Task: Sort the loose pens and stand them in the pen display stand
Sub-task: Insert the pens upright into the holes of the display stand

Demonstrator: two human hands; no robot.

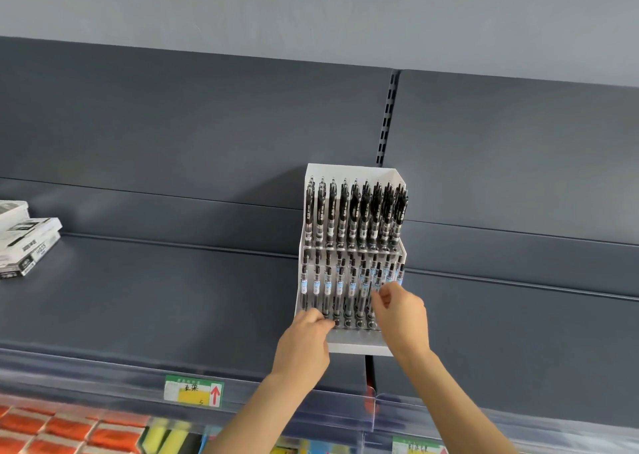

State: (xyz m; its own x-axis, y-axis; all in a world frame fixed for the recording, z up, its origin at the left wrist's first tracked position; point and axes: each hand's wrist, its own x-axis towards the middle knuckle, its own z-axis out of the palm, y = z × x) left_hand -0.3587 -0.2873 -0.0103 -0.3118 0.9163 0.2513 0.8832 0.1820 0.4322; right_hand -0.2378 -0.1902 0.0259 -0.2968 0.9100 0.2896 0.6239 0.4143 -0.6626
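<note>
Fingers (383,296) of right hand (403,320) pinch a pen (378,279) at 3 o'clock of the pen display stand (356,345) on the shelf (173,298), left hand (304,343) pinching at 9 o'clock; likely light, stiff, slick: grip mid-barrel.

Dark grey shelf (155,298): white pen display stand (359,347) upright right of centre, near front edge. Stack of white boxes (24,242) at far left. Price label (193,390) on clear front rail (103,379)
</note>
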